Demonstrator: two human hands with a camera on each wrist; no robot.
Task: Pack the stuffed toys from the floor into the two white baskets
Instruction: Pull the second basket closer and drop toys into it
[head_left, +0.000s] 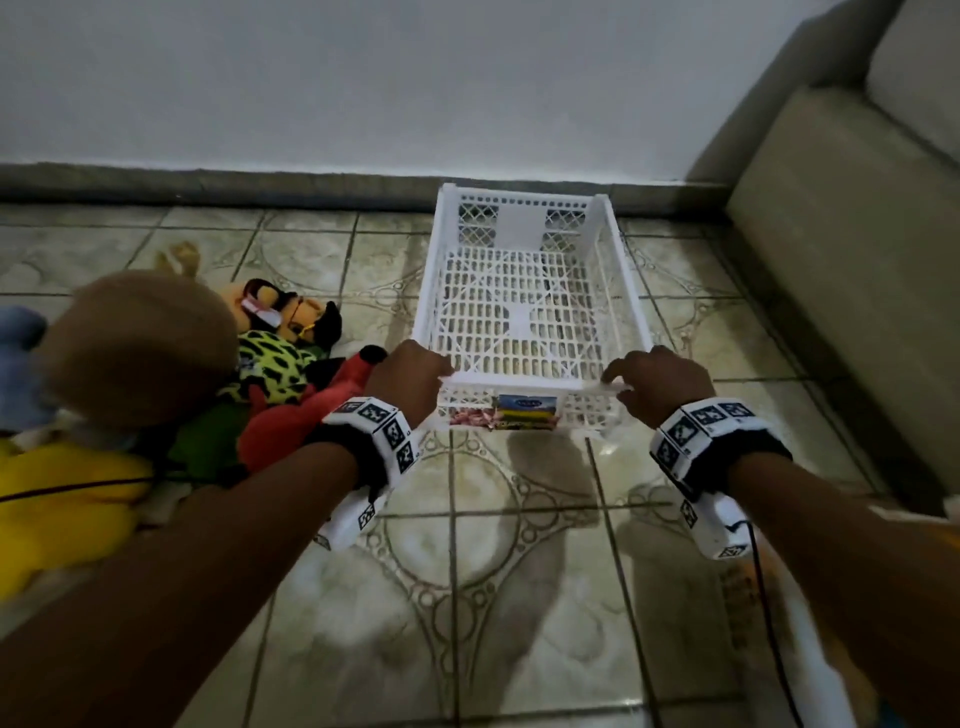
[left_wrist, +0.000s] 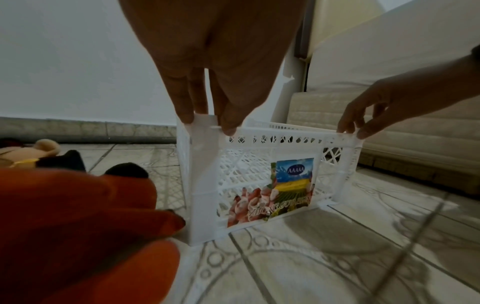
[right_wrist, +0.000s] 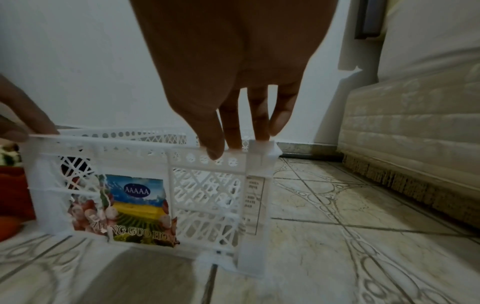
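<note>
One white lattice basket (head_left: 521, 224) stands upright on the tiled floor with nothing inside; a colourful label (left_wrist: 280, 189) is on its near wall. My left hand (head_left: 445, 371) pinches the rim at the near-left corner (left_wrist: 207, 123). My right hand (head_left: 618, 385) pinches the rim at the near-right corner (right_wrist: 233, 146). Left of the basket lies a heap of stuffed toys: a red one (head_left: 306, 415) closest to my left wrist, a green black-spotted one (head_left: 275, 364), an orange and black one (head_left: 291, 312), a big brown one (head_left: 135, 348) and a yellow one (head_left: 62, 504).
A beige sofa (head_left: 857, 249) fills the right side, close to the basket. A white wall (head_left: 363, 78) with a grey skirting runs behind it. A black cable (head_left: 769, 597) hangs from my right wrist. Patterned tiles (head_left: 519, 571) lie bare in front of me.
</note>
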